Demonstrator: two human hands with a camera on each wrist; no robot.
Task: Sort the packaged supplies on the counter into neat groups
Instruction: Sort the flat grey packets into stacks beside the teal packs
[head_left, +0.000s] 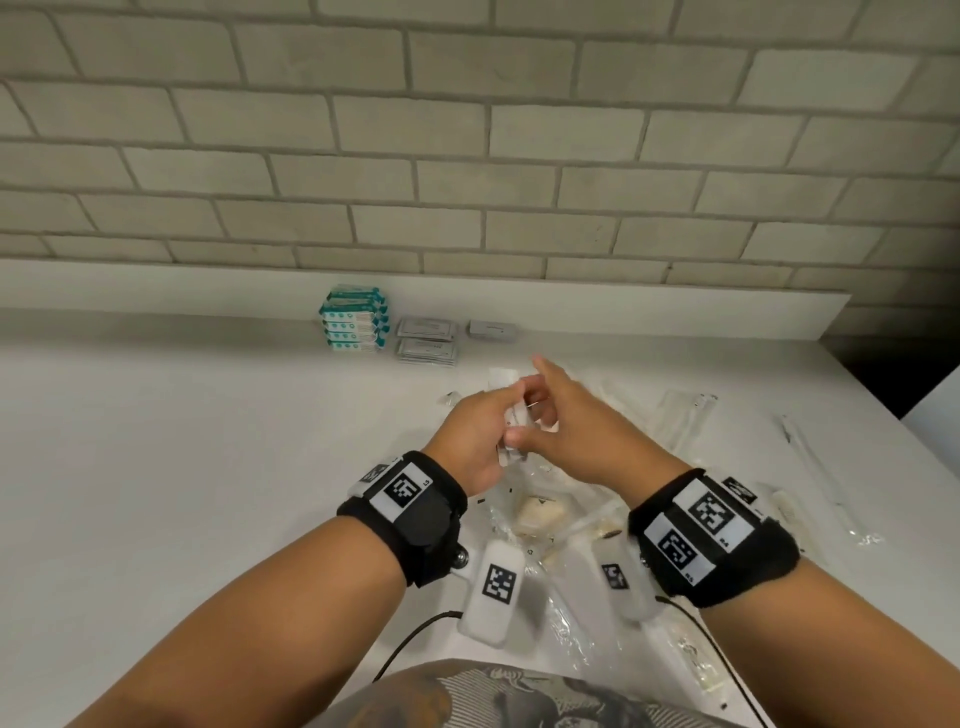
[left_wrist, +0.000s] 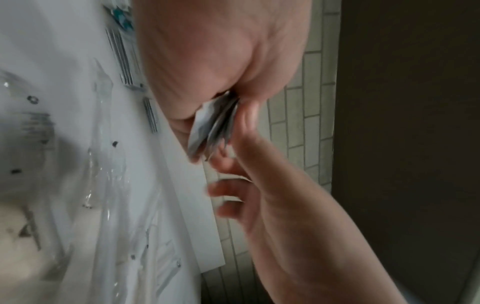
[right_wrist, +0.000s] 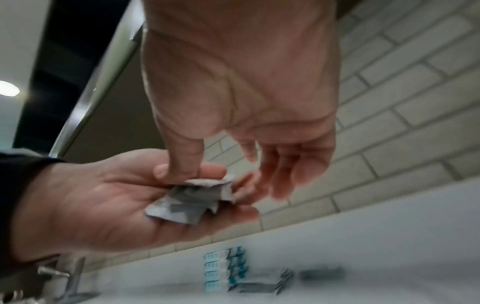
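A small stack of crumpled grey-and-white packets (head_left: 511, 422) (left_wrist: 207, 127) (right_wrist: 187, 201) is held above the white counter (head_left: 182, 441). My left hand (head_left: 485, 431) (right_wrist: 91, 195) grips the stack between thumb and fingers, palm turned up. My right hand (head_left: 563, 415) (right_wrist: 233, 92) (left_wrist: 272, 185) reaches over it, its thumb pressing on the top of the stack. The other right fingers hang loosely extended, clear of the packets. Both hands meet over the middle of the counter.
By the back wall stand a pile of teal boxes (head_left: 354, 325) (right_wrist: 224, 271), flat grey sachets (head_left: 427, 338) and one darker grey pack (head_left: 491, 330). Clear plastic bags (head_left: 545, 514) lie under my wrists. Long clear-wrapped sticks (head_left: 826, 478) lie at right near the counter's edge. A tap (right_wrist: 72, 275) stands left.
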